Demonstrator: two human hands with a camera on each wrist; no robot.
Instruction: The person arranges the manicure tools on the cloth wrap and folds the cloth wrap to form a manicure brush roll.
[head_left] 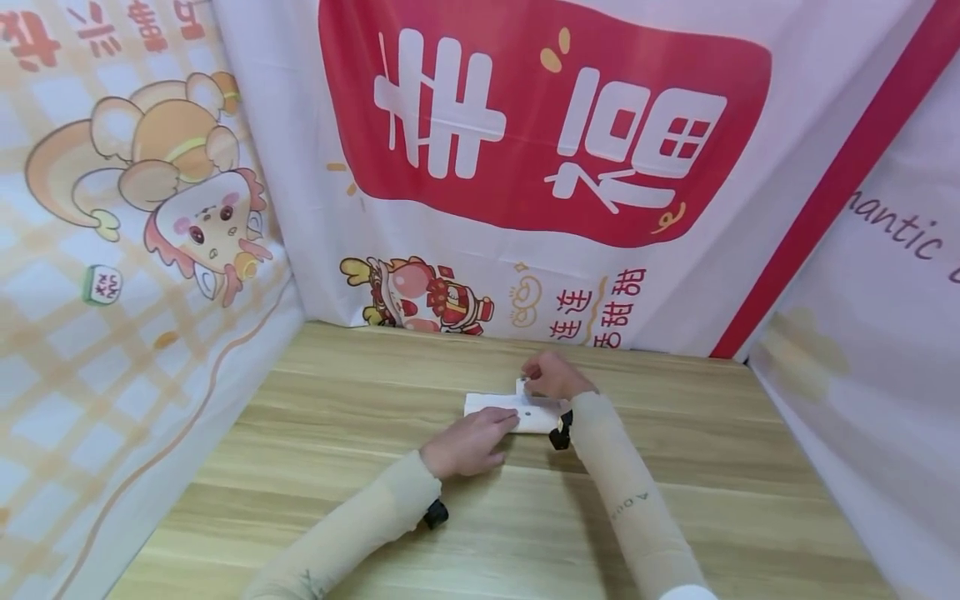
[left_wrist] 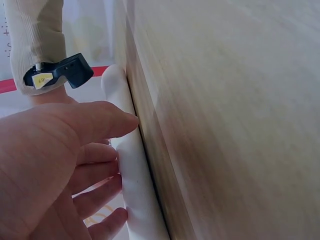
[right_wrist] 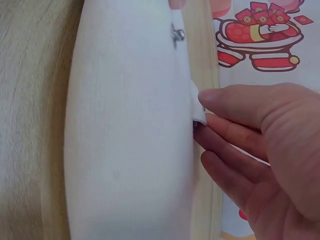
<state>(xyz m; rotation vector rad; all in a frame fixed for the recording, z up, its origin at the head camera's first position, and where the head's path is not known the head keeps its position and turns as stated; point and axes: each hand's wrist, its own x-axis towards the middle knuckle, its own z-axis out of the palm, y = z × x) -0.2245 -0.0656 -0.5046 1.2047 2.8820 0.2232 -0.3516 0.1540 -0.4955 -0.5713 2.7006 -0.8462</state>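
Note:
A long white fabric pouch or roll [head_left: 483, 402] lies on the wooden table, crosswise in the head view; its exact kind cannot be told. A metal snap stud [right_wrist: 178, 35] shows along one side in the right wrist view. My right hand [head_left: 557, 377] pinches a small white strap tab [right_wrist: 196, 100] on the far side, between thumb and fingertips. On the near left part rests my left hand [head_left: 468, 440], fingers extended. In the left wrist view its fingertips touch the white fabric [left_wrist: 136, 185], and the thumb lies over the edge.
The wood-grain table [head_left: 360, 500] stretches around both arms. A white printed cloth [head_left: 420, 225] hangs close behind the table, with another patterned cloth [head_left: 112, 358] at left and one [head_left: 862, 350] at right. Each wrist wears a black camera [head_left: 560, 433].

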